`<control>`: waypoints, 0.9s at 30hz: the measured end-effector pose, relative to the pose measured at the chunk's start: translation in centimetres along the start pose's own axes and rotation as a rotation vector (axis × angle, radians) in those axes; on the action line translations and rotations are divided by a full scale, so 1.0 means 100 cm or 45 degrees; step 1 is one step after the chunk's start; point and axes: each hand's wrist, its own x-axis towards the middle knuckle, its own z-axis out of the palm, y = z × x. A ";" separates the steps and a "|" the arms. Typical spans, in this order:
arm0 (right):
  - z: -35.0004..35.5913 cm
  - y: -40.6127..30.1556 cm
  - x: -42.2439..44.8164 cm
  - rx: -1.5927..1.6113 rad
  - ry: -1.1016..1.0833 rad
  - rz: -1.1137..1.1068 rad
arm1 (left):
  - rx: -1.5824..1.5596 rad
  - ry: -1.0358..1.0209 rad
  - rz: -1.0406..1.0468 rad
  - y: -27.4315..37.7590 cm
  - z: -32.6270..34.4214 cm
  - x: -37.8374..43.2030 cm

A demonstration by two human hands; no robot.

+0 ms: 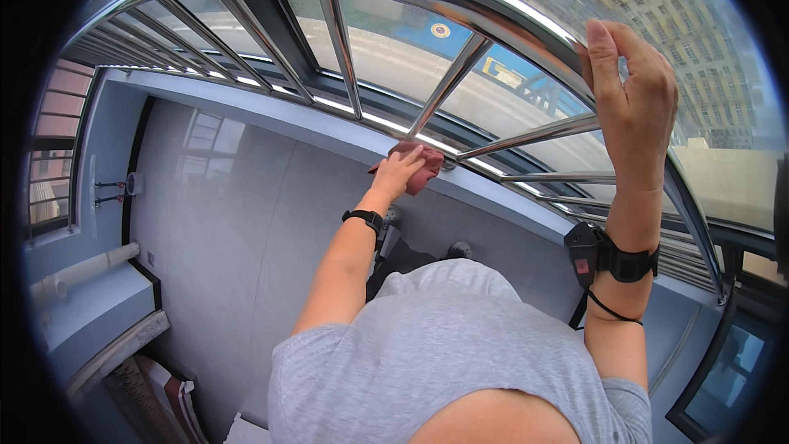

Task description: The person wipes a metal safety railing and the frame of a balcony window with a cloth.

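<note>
My left hand [398,171] is on a reddish-brown cloth [425,180], fingers spread over its top. The cloth is bunched at the white ledge [481,194], by the foot of a stainless steel railing post [449,87]. What lies under the cloth is hidden. Higher up and to the right, my right hand [641,89] is curled around the polished steel handrail [542,12]; its fingers are partly hidden behind the rail. A black strap [363,217] circles my left wrist. Strapped to my right forearm is a black device [584,253] with a cable.
Window glass [394,43] stands behind the railing, with buildings [653,6] outside far below. Grey floor tiles [228,246] spread to the left. Pipe fittings [114,191], a white pipe [92,268] and leaning boards [160,394] line the left side.
</note>
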 end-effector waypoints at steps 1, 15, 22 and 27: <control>-0.001 -0.001 0.000 -0.001 -0.006 0.017 | 0.047 0.019 -0.119 -0.016 0.002 -0.015; 0.000 -0.006 -0.001 -0.029 0.011 0.118 | -0.090 0.344 -0.479 -0.015 -0.024 0.026; 0.000 -0.004 -0.003 0.032 -0.021 0.180 | 0.223 0.338 -0.356 -0.062 -0.028 0.018; 0.001 -0.006 -0.004 0.050 -0.060 0.270 | -0.366 0.516 -0.632 -0.027 -0.019 0.029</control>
